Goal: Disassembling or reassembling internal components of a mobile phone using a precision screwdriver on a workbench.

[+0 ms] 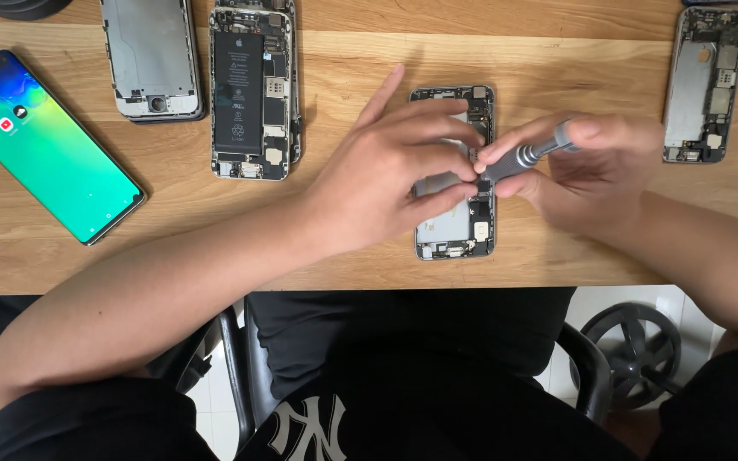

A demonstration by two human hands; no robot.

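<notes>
An opened phone body (457,230) lies face up on the wooden table (215,248), its circuit parts showing. My left hand (386,175) rests over its middle, with the fingertips steadying it near the screwdriver's tip. My right hand (595,175) grips a grey metal screwdriver (527,158) that slants down to the left onto the phone's inner parts. The driver's tip is hidden by my fingers.
A lit phone with a green screen (44,141) lies at the left. An empty phone frame (151,55) and an opened phone with a black battery (251,94) sit at the back. Another opened phone body (704,85) lies at the right. A chair wheel (634,350) shows below the table edge.
</notes>
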